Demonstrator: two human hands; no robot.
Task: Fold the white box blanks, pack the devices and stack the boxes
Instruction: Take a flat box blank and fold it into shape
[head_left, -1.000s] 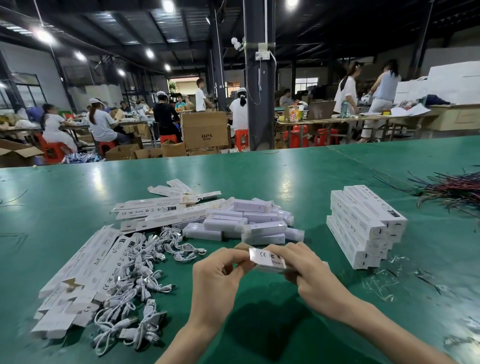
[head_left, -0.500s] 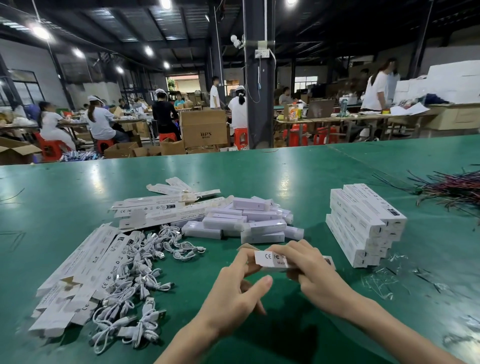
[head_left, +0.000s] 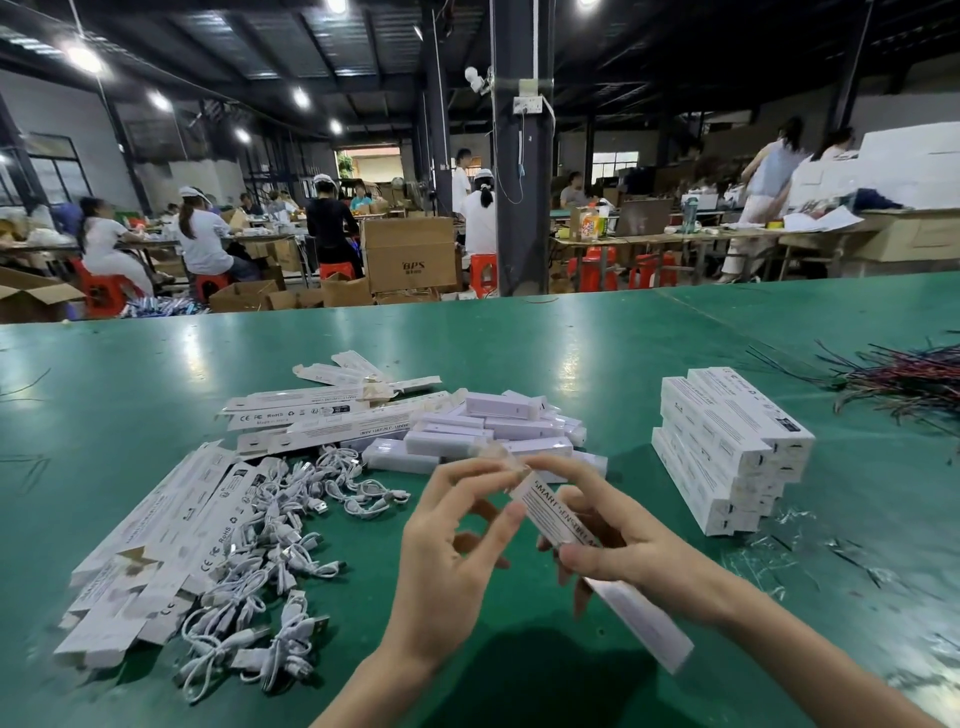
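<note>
- Above the green table (head_left: 519, 343), the right hand (head_left: 639, 556) grips a white box (head_left: 558, 512) around its middle, fingers curled.
- The left hand (head_left: 447, 566) pinches the box's far end.
- A box stack (head_left: 727, 447) stands at right.

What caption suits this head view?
The left hand and right hand hold a white box above the green table, near cables and stacked boxes.

A long white folded box (head_left: 641, 621) printed with dark text is held tilted, gripped by the right hand (head_left: 639, 556), its far end pinched by the left hand (head_left: 447, 551). Flat box blanks (head_left: 156, 530) lie fanned at left. White bar-shaped devices (head_left: 493, 431) are heaped behind. Finished boxes (head_left: 727, 447) are stacked at right.
</note>
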